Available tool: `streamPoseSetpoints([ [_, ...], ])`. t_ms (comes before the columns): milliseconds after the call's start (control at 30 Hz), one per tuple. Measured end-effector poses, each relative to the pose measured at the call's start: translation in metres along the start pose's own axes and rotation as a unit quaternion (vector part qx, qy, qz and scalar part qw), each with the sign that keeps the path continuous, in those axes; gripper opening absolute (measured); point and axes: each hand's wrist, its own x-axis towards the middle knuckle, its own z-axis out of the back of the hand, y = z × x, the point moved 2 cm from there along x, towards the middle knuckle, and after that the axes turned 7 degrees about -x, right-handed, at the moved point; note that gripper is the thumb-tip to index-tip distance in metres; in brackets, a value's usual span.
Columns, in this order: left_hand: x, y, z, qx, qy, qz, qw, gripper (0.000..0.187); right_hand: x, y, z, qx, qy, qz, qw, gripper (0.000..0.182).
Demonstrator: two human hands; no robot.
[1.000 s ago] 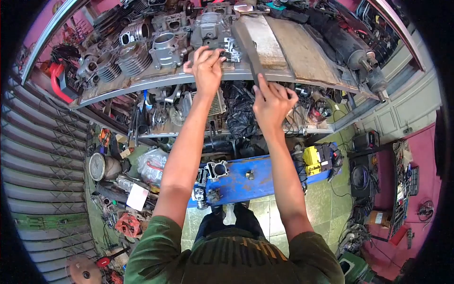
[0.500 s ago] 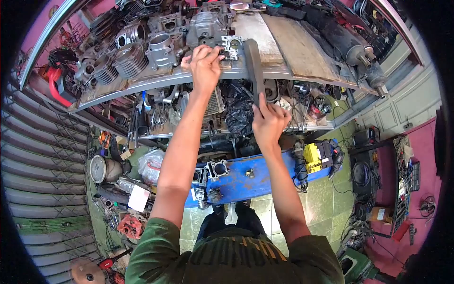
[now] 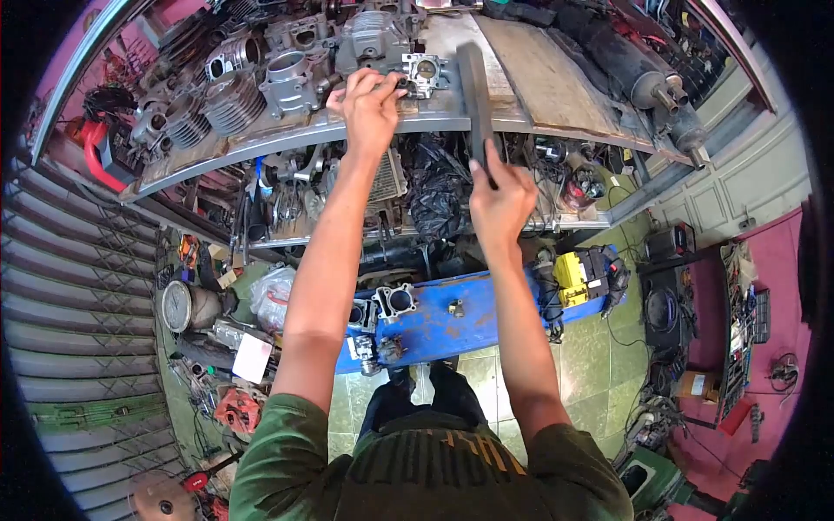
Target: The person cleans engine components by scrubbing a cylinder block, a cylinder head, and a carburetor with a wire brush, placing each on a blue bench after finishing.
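Note:
My left hand [image 3: 367,108] is at the front edge of the upper shelf, fingers curled round the left side of a silver throttle body [image 3: 424,76] with a round bore. Its grip is partly hidden behind the fingers. My right hand [image 3: 504,200] is closed round the lower end of a long, flat, dark grey file-like bar [image 3: 475,95]. The bar points away from me across the shelf edge, its far end just right of the throttle body with a small gap between them.
Cylinder blocks [image 3: 234,100] crowd the shelf's left side; a wooden board [image 3: 556,78] and exhaust mufflers [image 3: 651,87] lie right. Below, a blue bench [image 3: 452,334] bears a cylinder block [image 3: 398,300] and yellow-black part [image 3: 573,278]. A black plastic bag [image 3: 439,200] sits on the lower shelf.
The bar has shifted slightly right and away from the throttle body, opening a gap. My right hand has moved a little right and up with it. My left hand keeps its hold.

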Motion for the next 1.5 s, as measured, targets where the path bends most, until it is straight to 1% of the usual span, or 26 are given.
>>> streamPoseSetpoints([
  [67,0.0,-0.005,0.001,0.013,0.003,0.0,1.0,0.024,0.015,0.005,-0.005,-0.014,-0.015,0.022,1.0,0.038],
  [133,-0.002,-0.01,0.005,0.025,0.007,-0.001,1.0,0.023,0.012,0.012,-0.017,-0.036,-0.01,0.112,0.993,0.036],
  [167,-0.001,-0.011,0.007,0.048,0.015,0.005,0.999,0.022,-0.002,0.013,-0.018,-0.042,0.029,0.104,0.993,0.037],
  [200,0.002,-0.012,0.008,0.07,0.021,0.01,0.997,0.021,-0.019,0.009,-0.018,-0.036,0.04,0.084,0.995,0.038],
  [267,0.001,-0.011,0.007,0.062,0.006,-0.005,0.998,0.021,-0.033,0.004,-0.007,0.006,0.007,0.073,0.997,0.038],
  [300,-0.003,-0.011,0.008,0.055,0.003,-0.018,0.998,0.021,-0.023,0.003,-0.002,0.049,-0.016,0.059,0.997,0.037],
  [333,-0.004,-0.011,0.009,0.056,0.005,-0.018,0.998,0.021,-0.009,0.007,0.004,0.015,-0.041,0.078,0.996,0.036],
  [400,-0.002,-0.012,0.008,0.034,0.031,-0.013,0.999,0.023,0.019,0.009,-0.001,0.007,-0.058,0.091,0.994,0.034],
  [467,-0.001,-0.017,0.009,0.047,0.034,-0.018,0.998,0.023,0.021,0.006,-0.007,-0.018,-0.049,0.093,0.994,0.033],
  [533,0.001,-0.017,0.011,0.059,0.039,-0.028,0.997,0.022,-0.009,-0.007,-0.015,-0.061,0.026,0.085,0.994,0.037],
  [567,0.005,-0.015,0.009,0.056,0.04,-0.031,0.997,0.022,-0.027,-0.016,-0.016,-0.044,0.028,0.071,0.996,0.037],
  [600,0.003,-0.014,0.007,0.053,0.045,-0.03,0.997,0.021,-0.039,-0.021,-0.011,-0.012,0.06,0.021,0.998,0.037],
  [667,0.003,-0.02,0.011,0.035,0.07,-0.013,0.997,0.021,-0.033,-0.01,0.011,0.04,0.031,0.006,0.999,0.036],
  [700,0.004,-0.022,0.013,0.049,0.076,-0.018,0.996,0.022,-0.027,-0.009,0.014,0.045,-0.01,0.037,0.998,0.036],
  [767,0.003,-0.031,0.02,0.064,0.086,-0.027,0.994,0.023,-0.011,-0.001,0.018,0.045,-0.016,0.025,0.999,0.036],
  [867,0.007,-0.039,0.023,0.066,0.058,-0.042,0.995,0.019,0.002,0.004,0.017,0.059,-0.016,0.003,0.998,0.036],
  [933,0.011,-0.035,0.022,0.018,0.062,0.011,0.998,0.017,0.006,0.005,0.014,0.08,0.018,-0.012,0.997,0.037],
  [1000,0.018,-0.031,0.019,0.02,0.053,0.017,0.998,0.019,0.006,0.004,0.008,0.073,0.02,-0.012,0.997,0.038],
  [1067,0.025,-0.026,0.013,0.02,0.05,0.053,0.997,0.022,0.006,0.003,0.006,0.079,0.026,-0.018,0.996,0.039],
  [1100,0.03,-0.023,0.011,0.017,0.05,0.075,0.996,0.028,0.006,0.004,0.006,0.077,0.032,-0.024,0.996,0.039],
  [1133,0.035,-0.022,0.008,0.017,0.049,0.074,0.996,0.028,0.005,0.004,0.005,0.077,0.031,-0.023,0.996,0.039],
  [1200,0.043,-0.021,0.003,0.016,0.115,0.209,0.971,0.035,0.003,0.003,0.006,0.071,0.029,-0.027,0.997,0.035],
  [1233,0.05,-0.023,0.006,0.001,0.16,0.297,0.941,0.038,0.003,0.002,0.007,0.07,0.028,-0.026,0.997,0.035],
  [1333,0.058,-0.02,0.004,-0.001,0.159,0.286,0.945,0.041,0.006,0.001,0.007,0.085,0.039,-0.03,0.995,0.035],
  [1367,0.062,-0.015,0.003,-0.006,0.203,0.3,0.932,0.047,0.006,0.001,0.006,0.092,0.035,-0.03,0.995,0.035],
  [1500,0.072,-0.014,0.001,0.048,0.22,0.299,0.927,0.043,0.005,0.001,0.005,0.097,0.03,-0.033,0.994,0.035],
])
